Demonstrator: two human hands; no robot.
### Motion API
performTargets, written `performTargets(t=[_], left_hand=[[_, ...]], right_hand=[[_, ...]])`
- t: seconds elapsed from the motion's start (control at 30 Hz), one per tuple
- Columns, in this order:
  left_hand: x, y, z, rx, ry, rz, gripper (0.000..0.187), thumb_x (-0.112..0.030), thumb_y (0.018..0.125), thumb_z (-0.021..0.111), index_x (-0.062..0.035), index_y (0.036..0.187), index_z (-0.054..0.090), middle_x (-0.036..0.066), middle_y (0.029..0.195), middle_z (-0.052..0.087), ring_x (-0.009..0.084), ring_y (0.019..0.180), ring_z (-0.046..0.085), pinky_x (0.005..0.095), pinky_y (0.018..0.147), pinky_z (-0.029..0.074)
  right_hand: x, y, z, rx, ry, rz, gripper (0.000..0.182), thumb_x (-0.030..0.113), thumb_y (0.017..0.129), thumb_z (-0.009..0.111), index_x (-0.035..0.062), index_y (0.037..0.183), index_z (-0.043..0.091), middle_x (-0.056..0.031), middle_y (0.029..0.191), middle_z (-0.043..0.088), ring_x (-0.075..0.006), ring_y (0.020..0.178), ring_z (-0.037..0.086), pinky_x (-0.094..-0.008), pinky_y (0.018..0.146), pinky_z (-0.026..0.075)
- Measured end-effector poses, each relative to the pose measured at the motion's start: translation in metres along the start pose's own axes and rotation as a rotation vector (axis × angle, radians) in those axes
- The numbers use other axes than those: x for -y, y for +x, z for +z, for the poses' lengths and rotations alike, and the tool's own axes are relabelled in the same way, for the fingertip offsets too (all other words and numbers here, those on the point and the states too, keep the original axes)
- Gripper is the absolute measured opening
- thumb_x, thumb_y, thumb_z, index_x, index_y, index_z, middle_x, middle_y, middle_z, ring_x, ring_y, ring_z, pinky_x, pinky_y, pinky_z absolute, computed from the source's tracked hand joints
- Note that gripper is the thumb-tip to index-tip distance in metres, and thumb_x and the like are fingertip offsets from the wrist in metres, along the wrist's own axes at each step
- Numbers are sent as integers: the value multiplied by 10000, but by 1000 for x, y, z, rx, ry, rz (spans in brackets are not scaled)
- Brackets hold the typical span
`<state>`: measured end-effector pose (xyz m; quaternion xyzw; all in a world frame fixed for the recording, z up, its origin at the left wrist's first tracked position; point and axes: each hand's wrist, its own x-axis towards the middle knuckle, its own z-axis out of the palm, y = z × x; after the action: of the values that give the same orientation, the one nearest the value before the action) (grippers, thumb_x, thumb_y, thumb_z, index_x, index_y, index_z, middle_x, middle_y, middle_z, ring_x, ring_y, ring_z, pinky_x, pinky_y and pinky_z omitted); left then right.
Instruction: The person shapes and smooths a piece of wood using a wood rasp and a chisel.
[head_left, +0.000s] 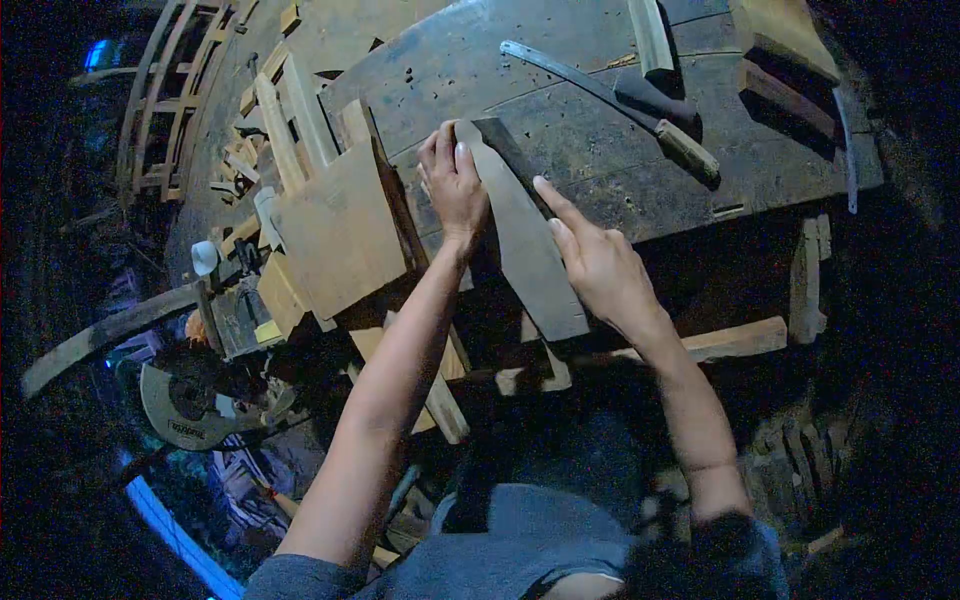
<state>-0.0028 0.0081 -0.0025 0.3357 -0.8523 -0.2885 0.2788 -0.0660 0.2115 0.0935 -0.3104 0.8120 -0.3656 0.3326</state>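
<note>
Pale flat board [525, 245], tapered, wavy along one side: narrow end over the surface [610, 195], wide end hanging out past the near edge. Can't tell whether its underside touches the surface. Left hand [458, 195] is at the narrow end, along the left side, fingers bent up, thumb by the edge; can't confirm a real pinch, far side hidden. Right hand [605, 265] is at the right side about mid-length, index stretched out, thumb at or just by the edge; can't tell if it's gripping either. Handling, my read: thin, looks like wood or similar sheet, so light and stiff, no real sag expected. Smooth face may slide under dry fingers. Narrow neck is probably the weak spot, so don't lever there. Best hold: opposite long edges around the middle, near the balance point, one hand each side; keep thumbs off the curved profile. Overhanging end could tip it. Square panel [340, 235] sits just left, long-bladed tool [590, 88] well clear towards the far edge.
</note>
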Motion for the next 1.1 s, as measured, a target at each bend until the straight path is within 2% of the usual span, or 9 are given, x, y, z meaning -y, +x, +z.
performTargets(t=[0.07, 0.17, 0.3, 0.37, 0.5, 0.7, 0.8, 0.93, 1.1], left_hand=[[3, -5, 0, 1, 37, 2, 357, -209, 944, 432, -82, 1269, 507, 137, 1209, 480, 306, 1149, 435, 419, 1013, 283], [5, 4, 1, -1, 64, 14, 356, -216, 948, 428, -83, 1269, 508, 137, 1214, 477, 306, 1147, 436, 420, 1013, 284], [2, 2, 1, -4, 39, -24, 360, -226, 951, 425, -84, 1271, 509, 136, 1213, 478, 312, 1148, 436, 422, 1012, 289], [-2, 3, -1, 0, 49, -25, 361, -226, 950, 425, -85, 1272, 508, 137, 1212, 478, 313, 1146, 437, 422, 1010, 289], [4, 3, 1, -10, 71, 3, 363, -224, 944, 429, -85, 1270, 508, 139, 1203, 481, 313, 1141, 440, 424, 1003, 291], [-1, 3, 0, 3, 69, -29, 370, -231, 940, 429, -80, 1269, 507, 141, 1197, 482, 319, 1135, 442, 433, 998, 297], [9, 5, 1, -26, 134, 70, 371, -222, 944, 422, -74, 1274, 500, 144, 1191, 481, 320, 1121, 447, 439, 984, 306], [7, 5, 1, -15, 60, -19, 371, -220, 945, 428, -63, 1274, 498, 147, 1197, 476, 319, 1122, 449, 446, 986, 305], [1, 4, -1, -17, 103, 0, 366, -220, 946, 429, -61, 1268, 498, 151, 1203, 485, 324, 1149, 438, 447, 1006, 289]], right_hand=[[3, -5, -1, 39, 6, 77, 448, 247, 965, 431, 270, 1408, 376, -266, 777, 614, -462, 797, 594, -533, 672, 462], [-3, -27, 4, 15, 28, 26, 449, 250, 965, 433, 269, 1410, 372, -272, 768, 603, -471, 781, 584, -545, 666, 453], [1, 0, 3, 24, -8, 38, 450, 255, 968, 423, 271, 1414, 366, -284, 807, 605, -470, 803, 582, -540, 680, 461], [-10, 3, 11, -56, 18, -45, 446, 319, 955, 431, 287, 1398, 385, -259, 702, 616, -447, 691, 619, -561, 614, 498], [-18, -2, 16, -95, 95, -103, 449, 304, 952, 441, 297, 1397, 383, -262, 696, 610, -451, 693, 613, -558, 613, 496], [-16, 4, 6, -41, 63, -60, 438, 288, 954, 432, 291, 1391, 398, -266, 706, 607, -449, 686, 613, -564, 611, 485], [-11, 0, 3, 3, 51, -43, 431, 303, 957, 428, 273, 1386, 406, -274, 716, 608, -457, 693, 610, -574, 613, 479], [-17, 11, 8, -26, 54, -61, 440, 307, 961, 421, 263, 1398, 386, -280, 706, 604, -459, 687, 611, -585, 613, 479], [-14, 12, 10, -90, 21, -117, 449, 321, 962, 412, 284, 1407, 367, -277, 701, 605, -457, 687, 614, -584, 622, 490]])
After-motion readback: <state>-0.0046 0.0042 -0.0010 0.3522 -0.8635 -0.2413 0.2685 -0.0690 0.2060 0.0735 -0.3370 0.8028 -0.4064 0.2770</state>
